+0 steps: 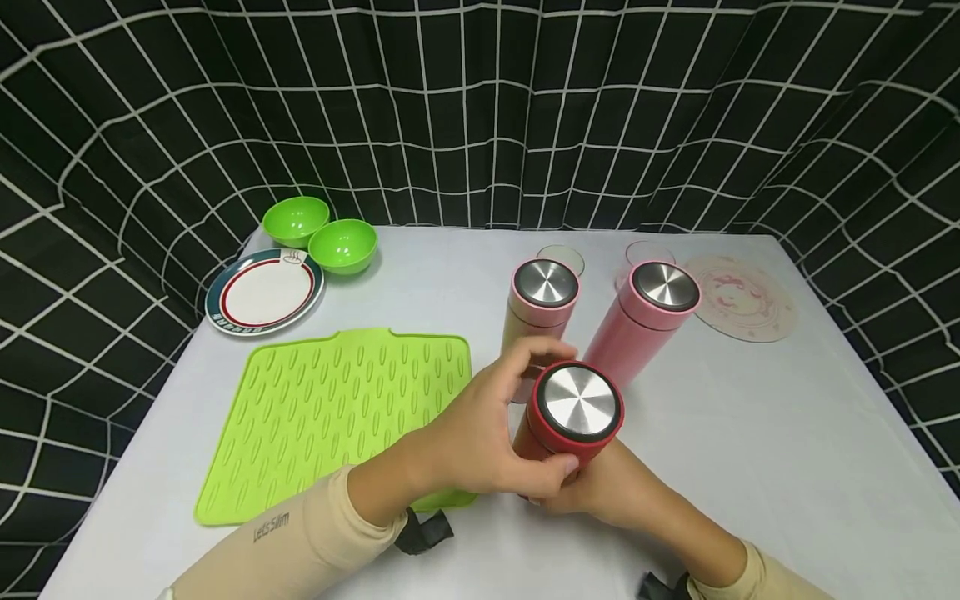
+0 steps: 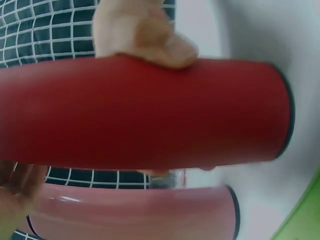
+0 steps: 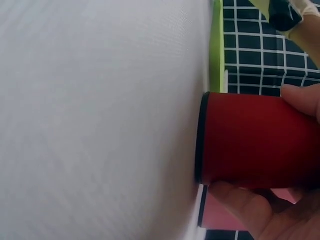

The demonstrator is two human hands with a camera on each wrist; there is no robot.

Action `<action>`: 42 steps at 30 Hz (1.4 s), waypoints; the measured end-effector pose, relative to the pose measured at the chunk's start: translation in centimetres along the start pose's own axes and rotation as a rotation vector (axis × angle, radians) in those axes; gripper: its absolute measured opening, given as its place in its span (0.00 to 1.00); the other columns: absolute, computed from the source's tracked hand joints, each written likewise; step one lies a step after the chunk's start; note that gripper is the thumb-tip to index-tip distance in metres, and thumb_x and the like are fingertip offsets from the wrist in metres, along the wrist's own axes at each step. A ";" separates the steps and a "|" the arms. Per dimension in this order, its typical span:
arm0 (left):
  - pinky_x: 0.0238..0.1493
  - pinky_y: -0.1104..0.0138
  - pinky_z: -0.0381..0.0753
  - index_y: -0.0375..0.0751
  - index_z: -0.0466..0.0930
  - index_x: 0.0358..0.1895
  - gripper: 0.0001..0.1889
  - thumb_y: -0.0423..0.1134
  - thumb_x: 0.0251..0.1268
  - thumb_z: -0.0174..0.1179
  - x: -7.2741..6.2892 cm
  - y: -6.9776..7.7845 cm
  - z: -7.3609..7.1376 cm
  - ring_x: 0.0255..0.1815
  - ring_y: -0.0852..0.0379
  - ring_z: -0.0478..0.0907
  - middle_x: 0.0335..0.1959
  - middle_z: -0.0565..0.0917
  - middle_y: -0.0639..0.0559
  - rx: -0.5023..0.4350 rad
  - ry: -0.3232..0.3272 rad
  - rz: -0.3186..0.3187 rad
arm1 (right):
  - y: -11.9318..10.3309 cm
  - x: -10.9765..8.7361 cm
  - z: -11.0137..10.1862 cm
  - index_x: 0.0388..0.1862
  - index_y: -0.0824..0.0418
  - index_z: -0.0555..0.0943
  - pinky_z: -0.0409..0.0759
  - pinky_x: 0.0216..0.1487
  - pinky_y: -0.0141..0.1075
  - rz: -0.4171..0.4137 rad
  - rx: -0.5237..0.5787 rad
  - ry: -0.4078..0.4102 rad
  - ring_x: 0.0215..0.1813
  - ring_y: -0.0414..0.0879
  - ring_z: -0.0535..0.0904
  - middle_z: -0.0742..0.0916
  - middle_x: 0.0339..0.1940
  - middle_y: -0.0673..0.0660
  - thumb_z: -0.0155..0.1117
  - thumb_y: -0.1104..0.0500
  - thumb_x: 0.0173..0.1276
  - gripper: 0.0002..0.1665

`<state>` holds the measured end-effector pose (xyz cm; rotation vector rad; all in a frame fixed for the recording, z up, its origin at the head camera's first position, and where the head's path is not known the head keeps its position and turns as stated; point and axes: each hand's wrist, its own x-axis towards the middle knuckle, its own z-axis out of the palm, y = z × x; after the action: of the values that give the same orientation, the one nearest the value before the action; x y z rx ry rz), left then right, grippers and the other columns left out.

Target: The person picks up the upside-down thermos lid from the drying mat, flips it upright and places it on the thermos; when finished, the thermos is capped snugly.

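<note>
A red thermos flask (image 1: 581,402) with a steel-topped lid stands upright in front of me, both hands on it. My left hand (image 1: 480,433) grips it around the top, thumb on the near side and fingers on the far side. Lower down, my right hand (image 1: 611,492) holds the body; the left wrist view shows the red body (image 2: 150,112) between the hands. In the right wrist view, right-hand fingers (image 3: 245,205) curl near its dark base, close over the table. Just behind stand a pale pink flask (image 1: 536,321) and a deeper pink flask (image 1: 630,337).
A green drying mat (image 1: 345,408) lies on the left of the white table (image 1: 750,433). Beyond it are a rimmed plate (image 1: 266,293) and two green bowls (image 1: 343,247). Clear glasses (image 1: 562,257) stand behind the flasks. A round patterned mat (image 1: 742,300) lies at right.
</note>
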<state>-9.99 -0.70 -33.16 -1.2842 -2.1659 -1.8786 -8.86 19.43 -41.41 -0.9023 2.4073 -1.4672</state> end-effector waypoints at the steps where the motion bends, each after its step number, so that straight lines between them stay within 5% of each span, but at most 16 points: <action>1: 0.63 0.63 0.71 0.42 0.51 0.67 0.52 0.36 0.38 0.78 0.0 0.0 0.0 0.63 0.57 0.67 0.61 0.66 0.50 0.011 0.005 0.008 | 0.0 0.0 0.0 0.45 0.51 0.79 0.78 0.42 0.37 0.003 -0.013 0.005 0.38 0.41 0.79 0.84 0.36 0.44 0.79 0.63 0.51 0.24; 22: 0.61 0.61 0.73 0.40 0.52 0.66 0.46 0.32 0.42 0.72 -0.2 -0.3 -0.2 0.61 0.55 0.71 0.61 0.71 0.48 -0.057 -0.006 0.032 | 0.5 -0.1 0.3 0.44 0.51 0.79 0.80 0.40 0.37 -0.048 0.072 -0.020 0.36 0.42 0.80 0.85 0.36 0.46 0.80 0.65 0.49 0.25; 31: 0.60 0.63 0.74 0.43 0.54 0.68 0.49 0.34 0.40 0.74 -0.3 -0.1 0.1 0.59 0.59 0.72 0.58 0.72 0.51 0.000 0.006 0.028 | 0.1 0.1 0.0 0.45 0.49 0.79 0.78 0.45 0.37 0.001 -0.070 -0.010 0.41 0.40 0.78 0.83 0.39 0.42 0.80 0.61 0.50 0.24; 38: 0.56 0.64 0.77 0.43 0.59 0.66 0.46 0.32 0.39 0.77 -0.1 -0.2 -0.1 0.58 0.59 0.74 0.56 0.76 0.52 -0.047 0.035 0.002 | -0.1 0.6 0.1 0.44 0.48 0.78 0.80 0.41 0.37 -0.021 0.041 -0.056 0.39 0.43 0.80 0.84 0.38 0.45 0.81 0.58 0.50 0.25; 42: 0.57 0.64 0.76 0.43 0.59 0.65 0.47 0.31 0.38 0.78 0.0 -0.2 -0.3 0.59 0.59 0.73 0.58 0.75 0.52 -0.060 0.011 -0.005 | -0.2 0.5 -0.1 0.43 0.47 0.79 0.79 0.42 0.37 0.000 -0.002 -0.038 0.39 0.41 0.79 0.84 0.37 0.43 0.82 0.57 0.49 0.24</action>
<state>-10.28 -0.95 -33.25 -1.2756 -2.1250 -1.9626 -9.19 19.15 -41.15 -0.9224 2.3815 -1.4350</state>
